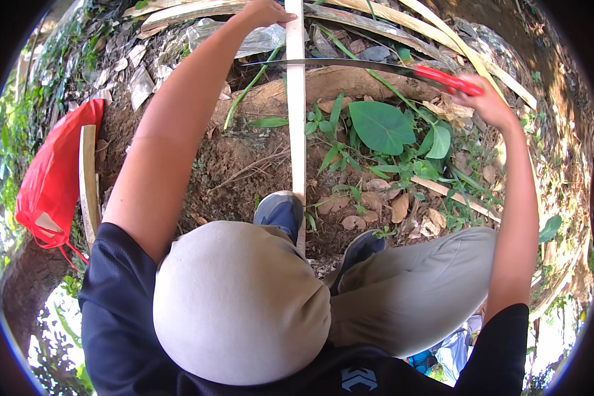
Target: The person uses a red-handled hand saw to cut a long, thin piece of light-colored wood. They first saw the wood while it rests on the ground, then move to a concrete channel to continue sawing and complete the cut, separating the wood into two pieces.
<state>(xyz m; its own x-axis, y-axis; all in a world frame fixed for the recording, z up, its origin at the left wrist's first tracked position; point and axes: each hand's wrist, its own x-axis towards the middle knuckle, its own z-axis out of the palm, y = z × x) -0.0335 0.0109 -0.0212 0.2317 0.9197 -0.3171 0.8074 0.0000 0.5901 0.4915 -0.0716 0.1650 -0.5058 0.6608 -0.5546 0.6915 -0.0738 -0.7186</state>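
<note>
A long, flat, pale wooden strip [297, 138] is extended over a thick brown log [350, 82] on leaf-strewn ground [244, 158]. Near its far end it is pinched by the left hand [268, 13], apparently for steadiness. A red-handled tool with a thin dark blade [376, 65] is set crosswise at the strip, its handle wrapped by the blurred right hand [485, 103]. The strip's far end is cut off; whether it is pressed by the blue shoe [275, 210] cannot be told.
</note>
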